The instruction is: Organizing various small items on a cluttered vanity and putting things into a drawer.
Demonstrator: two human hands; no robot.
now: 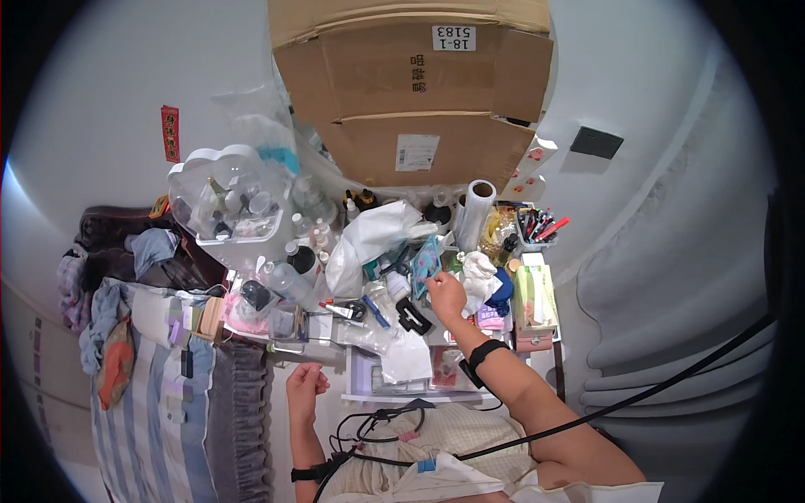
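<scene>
My right hand [446, 295] reaches over the cluttered desk, its fingers closed on the lower edge of a teal patterned packet [426, 263]. Just right of the packet lies a crumpled white cloth [479, 276]; to its left stands a white bottle [397, 284]. A black claw hair clip [412, 316] rests below and left of my right hand, near a blue stick-like item [375, 311]. My left hand [307, 382], fingers curled, hovers left of the open drawer [418, 397]; nothing shows in it.
A large cardboard box [434, 82] rises behind the desk. Plastic-film rolls [476, 217], a pen holder [539, 236] and a green tissue pack [532, 295] line the right side. Bottles and a clear-fronted organizer [226, 201] crowd the left. A black cable [616, 403] crosses my right arm.
</scene>
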